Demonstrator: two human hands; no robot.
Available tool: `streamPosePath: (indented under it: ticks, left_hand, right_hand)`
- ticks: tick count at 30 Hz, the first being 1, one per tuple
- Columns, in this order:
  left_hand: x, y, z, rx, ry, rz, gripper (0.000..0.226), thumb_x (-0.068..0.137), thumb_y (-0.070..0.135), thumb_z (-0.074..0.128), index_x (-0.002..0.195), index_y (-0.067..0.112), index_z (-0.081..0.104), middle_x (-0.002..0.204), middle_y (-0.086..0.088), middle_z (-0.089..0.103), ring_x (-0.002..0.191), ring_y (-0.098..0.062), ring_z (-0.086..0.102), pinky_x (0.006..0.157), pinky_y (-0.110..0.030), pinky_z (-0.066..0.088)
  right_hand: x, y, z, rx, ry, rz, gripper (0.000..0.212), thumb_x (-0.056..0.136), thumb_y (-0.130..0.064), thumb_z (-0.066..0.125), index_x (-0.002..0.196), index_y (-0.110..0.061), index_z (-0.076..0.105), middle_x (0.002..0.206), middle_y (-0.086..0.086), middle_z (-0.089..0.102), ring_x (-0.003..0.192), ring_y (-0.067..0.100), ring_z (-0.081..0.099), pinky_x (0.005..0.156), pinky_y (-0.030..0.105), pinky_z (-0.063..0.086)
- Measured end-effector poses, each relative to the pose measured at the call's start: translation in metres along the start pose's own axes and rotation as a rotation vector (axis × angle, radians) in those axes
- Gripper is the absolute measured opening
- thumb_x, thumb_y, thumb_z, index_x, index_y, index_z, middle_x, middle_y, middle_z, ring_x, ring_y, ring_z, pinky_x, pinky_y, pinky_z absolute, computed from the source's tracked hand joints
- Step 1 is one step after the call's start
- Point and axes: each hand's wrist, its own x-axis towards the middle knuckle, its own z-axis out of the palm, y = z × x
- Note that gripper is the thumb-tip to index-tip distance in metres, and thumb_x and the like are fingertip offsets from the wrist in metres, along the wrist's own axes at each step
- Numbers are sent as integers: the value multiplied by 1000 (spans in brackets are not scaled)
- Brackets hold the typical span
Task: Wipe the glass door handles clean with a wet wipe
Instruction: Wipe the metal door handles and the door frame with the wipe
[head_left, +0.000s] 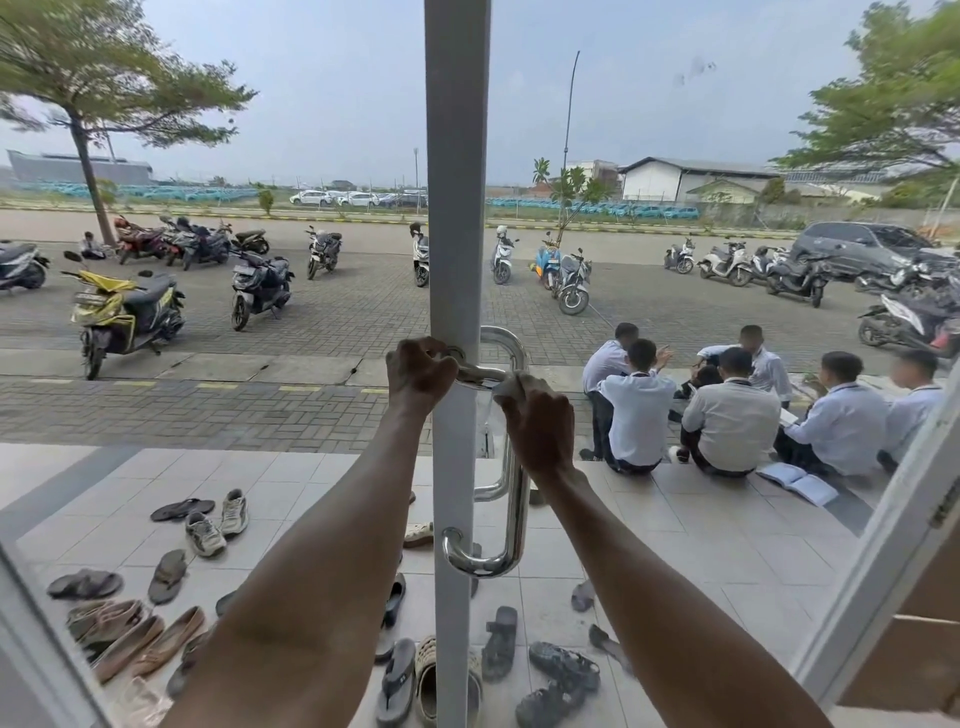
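At the middle of the glass door, we face a white upright frame (457, 208) that runs from top to bottom of the view. The chrome handle (514, 499) stands off its right edge as a D-shaped loop. A narrow gap lies between the handle's long bar and the frame, and the bar is bare from below our right hand down to the lower bend. A second white frame (883, 519) slants in at the far right, well apart from the handle.

Our left hand (418, 371) reaches in from the left side of the frame, knuckles up, fingers curled round the handle's upper crossbar where it meets the frame. Our right hand (537, 423) sits just beside it on the upper bend, fingers wrapped over a white wet wipe (511, 385) pressed against the metal. Both forearms are stretched out, one on each side of the frame.

Through the glass, shoes and sandals (208, 525) lie on the tiles and people (727, 415) sit on the step.
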Motion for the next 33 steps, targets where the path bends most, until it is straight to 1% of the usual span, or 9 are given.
streamPosePath:
  ticks: [2,5,9,13,17,20,26,30,33]
  left_hand:
    - [-2,1,3,-24,5,-7,28,75,9,60,96,13,78,98,-8,75,98,-23,64,83,-17,42]
    - [-5,0,4,-30,-3,7,31,74,8,59,97,17,78,95,-4,75,90,-17,59,77,-14,36]
    - [-2,-3,4,-21,-19,1,33,75,8,58,99,19,78,98,-2,74,88,-12,56,74,-14,35]
    - [-2,-4,4,-10,-22,-4,33,76,10,58,100,20,78,97,-1,74,86,-11,57,71,-12,35]
    - [-4,-2,6,-9,-24,-24,37,75,12,57,105,18,77,102,-3,74,96,-15,60,77,-14,35]
    - [-9,1,8,-34,-20,-18,42,69,15,52,103,18,77,101,-3,75,93,-14,59,79,-13,36]
    - [-13,0,13,-59,17,-6,39,67,15,53,97,20,78,105,-4,74,105,-21,63,89,-18,44]
    - [-15,2,11,-49,33,57,49,57,23,46,94,21,78,102,-3,75,104,-22,63,103,-38,45]
    - [-17,-1,11,-46,39,89,47,59,21,46,94,21,78,98,1,76,99,-19,64,101,-32,42]
  right_hand:
    - [-10,6,2,-7,54,30,32,85,-31,70,103,-5,67,80,13,71,68,31,66,56,26,41]
    - [-32,17,14,56,108,197,23,84,-27,71,90,-6,67,66,12,68,56,32,64,51,22,33]
    - [-73,27,31,133,30,327,7,84,-15,69,79,-11,64,67,11,69,60,35,65,52,30,44]
    - [-83,36,35,126,-98,402,7,85,-18,64,82,-12,68,76,14,72,72,38,66,59,34,47]
    - [-56,31,24,145,-24,324,14,86,-19,61,77,-9,67,70,15,70,64,35,64,54,26,34]
    - [-27,21,13,173,71,231,23,85,-29,53,74,-13,66,63,10,67,55,29,61,52,22,26]
    - [-37,28,23,199,134,207,41,88,-40,41,76,-9,65,61,11,66,53,29,60,51,22,26]
    - [-76,40,40,154,99,267,17,84,-28,52,73,-18,61,57,3,65,51,25,61,51,21,24]
    - [-105,55,52,136,-48,360,13,87,-22,55,77,-17,63,61,6,67,60,33,63,58,28,19]
